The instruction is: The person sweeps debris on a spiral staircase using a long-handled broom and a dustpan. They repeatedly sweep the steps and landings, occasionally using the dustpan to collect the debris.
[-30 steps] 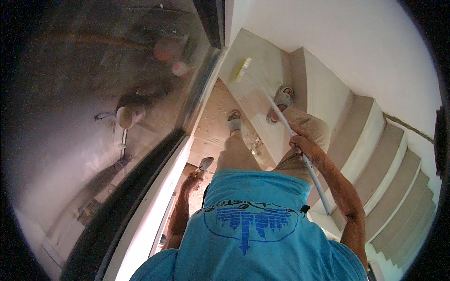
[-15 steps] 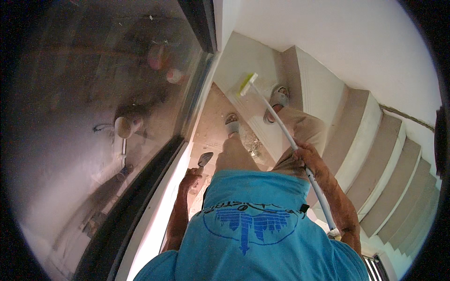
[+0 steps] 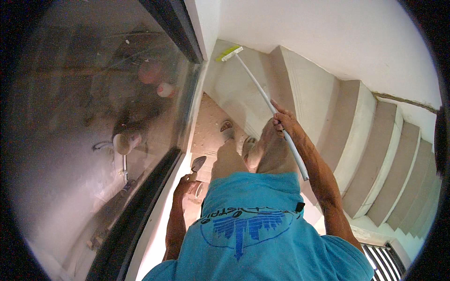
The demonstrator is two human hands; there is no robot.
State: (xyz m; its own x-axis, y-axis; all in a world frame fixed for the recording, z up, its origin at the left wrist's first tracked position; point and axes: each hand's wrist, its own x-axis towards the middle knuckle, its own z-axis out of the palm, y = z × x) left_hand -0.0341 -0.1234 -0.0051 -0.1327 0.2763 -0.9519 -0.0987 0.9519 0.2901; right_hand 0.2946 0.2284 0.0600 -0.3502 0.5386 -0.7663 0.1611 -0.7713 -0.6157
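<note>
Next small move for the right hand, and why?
I'd probably draw the broom back toward the feet: its head is up near the white wall, leaving little room to push farther. The right hand grips the handle alone, since the left hand holds a trowel.

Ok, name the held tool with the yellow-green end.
The long brush in the right hand; the trowel in the left hand has a grey blade.

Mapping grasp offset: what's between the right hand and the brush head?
Head view: the pole runs from the right hand to the brush head.
</note>
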